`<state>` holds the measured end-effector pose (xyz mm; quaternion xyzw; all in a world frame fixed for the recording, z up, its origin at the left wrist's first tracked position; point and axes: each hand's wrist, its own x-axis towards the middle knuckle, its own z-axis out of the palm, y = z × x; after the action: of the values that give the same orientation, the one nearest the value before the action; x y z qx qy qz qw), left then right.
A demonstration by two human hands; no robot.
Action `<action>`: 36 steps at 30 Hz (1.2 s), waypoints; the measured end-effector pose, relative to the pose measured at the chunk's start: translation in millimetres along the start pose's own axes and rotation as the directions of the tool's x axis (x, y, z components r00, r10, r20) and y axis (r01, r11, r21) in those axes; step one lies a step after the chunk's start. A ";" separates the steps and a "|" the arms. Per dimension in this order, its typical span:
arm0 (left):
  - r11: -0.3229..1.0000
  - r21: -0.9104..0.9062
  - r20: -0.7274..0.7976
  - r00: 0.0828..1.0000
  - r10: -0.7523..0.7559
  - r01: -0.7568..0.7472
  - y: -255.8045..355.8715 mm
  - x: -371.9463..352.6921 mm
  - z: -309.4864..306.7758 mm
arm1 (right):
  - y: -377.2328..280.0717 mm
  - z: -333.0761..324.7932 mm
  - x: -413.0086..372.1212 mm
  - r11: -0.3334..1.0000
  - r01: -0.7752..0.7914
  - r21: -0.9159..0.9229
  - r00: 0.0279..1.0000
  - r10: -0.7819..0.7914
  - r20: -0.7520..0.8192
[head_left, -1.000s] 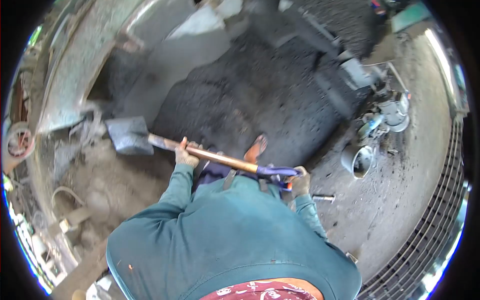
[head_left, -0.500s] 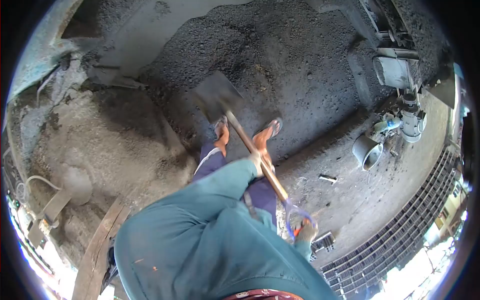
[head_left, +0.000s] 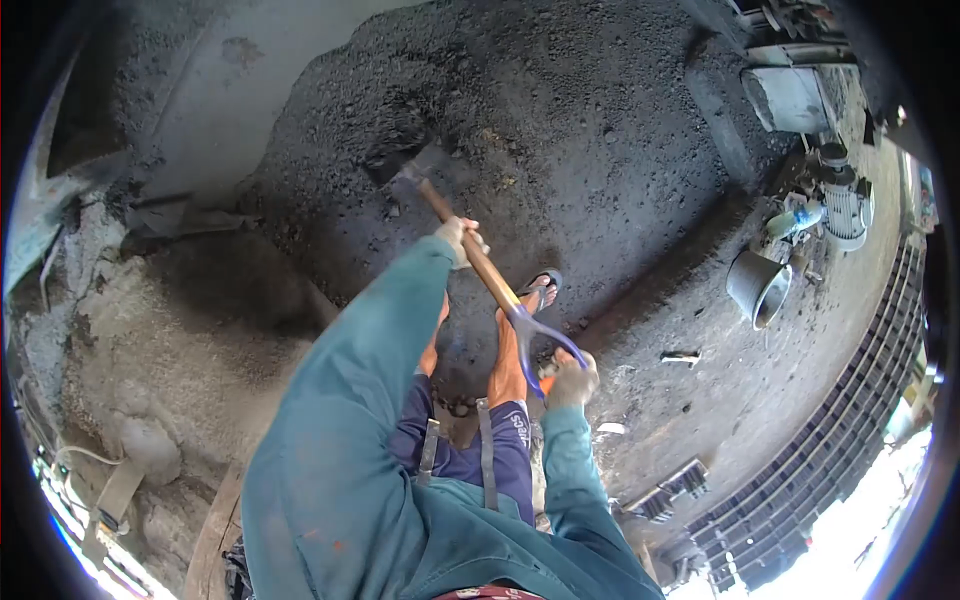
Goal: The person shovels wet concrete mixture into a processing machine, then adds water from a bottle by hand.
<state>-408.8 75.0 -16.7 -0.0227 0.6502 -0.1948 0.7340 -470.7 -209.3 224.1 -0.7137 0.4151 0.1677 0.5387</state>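
A shovel with a wooden shaft and a blue D-shaped handle slants across the view. Its blade, blurred and partly covered, meets the dark gravelly heap in front of me. My left hand is closed around the shaft's lower part, not far above the blade. At the other end, my right hand grips the crossbar of the handle, where a bit of orange shows. Both hands seem to be gloved. My sandalled foot stands on the dark ground beneath the shaft.
On the right lie a tipped bucket, a motor and a plastic bottle. Rows of dark blocks curve along the lower right. A low ledge borders the heap, and a rough raised mound rises on the left.
The shovel has moved forward, its blade now in the heap rather than above my feet. My left arm has stretched forward; my right hand has come up and inward with the handle.
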 end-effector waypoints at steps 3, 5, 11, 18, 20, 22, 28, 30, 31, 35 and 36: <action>0.977 0.027 0.024 0.978 0.209 -0.210 -16.3 14.0 -6.2 | -0.8 -6.2 8.0 0.997 -0.052 0.055 0.999 0.052 -0.002; 0.982 -0.002 -0.020 0.982 0.186 -0.186 -44.0 -2.6 -1.6 | 14.8 -39.4 21.8 0.981 -0.119 0.151 0.993 0.118 0.016; 0.962 0.101 0.039 0.967 0.251 -0.254 -145.1 -57.9 -51.0 | 48.7 -161.3 -16.1 0.953 -0.240 0.184 0.971 0.234 0.056; 0.935 0.256 0.004 0.967 0.255 -0.248 -218.3 -104.2 -71.4 | 82.6 -278.6 -79.5 0.760 -0.445 0.474 0.893 0.413 0.178; 0.902 0.364 -0.165 0.937 0.308 -0.232 -249.2 -144.4 -21.0 | 56.5 -297.3 -91.1 0.773 -0.356 0.525 0.931 0.340 0.131; 0.863 0.424 -0.060 0.942 0.331 -0.276 -283.7 -195.7 40.4 | 57.7 -319.9 -95.5 0.718 -0.322 0.617 0.941 0.311 0.130; 0.710 0.471 0.562 0.798 0.216 -0.524 -341.2 -321.6 280.9 | -74.4 -297.9 -68.2 0.579 0.278 0.766 0.958 -0.109 -0.265; 0.677 0.454 0.768 0.640 0.031 -0.579 -353.7 -385.1 366.1 | -138.7 -292.4 -58.6 0.448 0.450 0.772 0.890 -0.298 -0.346; 0.662 0.425 0.829 0.559 -0.009 -0.618 -362.9 -422.1 404.4 | -176.1 -288.4 -58.6 0.379 0.543 0.749 0.823 -0.416 -0.386; 0.713 0.312 0.950 0.193 -0.245 -0.628 -362.2 -500.5 545.1 | -318.9 -267.1 -80.4 0.234 0.964 0.128 0.250 -0.625 -0.740; 0.734 0.283 0.953 0.098 -0.285 -0.617 -359.3 -522.8 567.4 | -354.8 -263.1 -93.9 0.222 0.964 -0.149 0.051 -0.700 -0.712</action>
<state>4.7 -216.6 667.6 0.1897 -0.1207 -0.2427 0.9437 -307.2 -383.0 607.6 -0.7025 0.0857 -0.5298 0.4674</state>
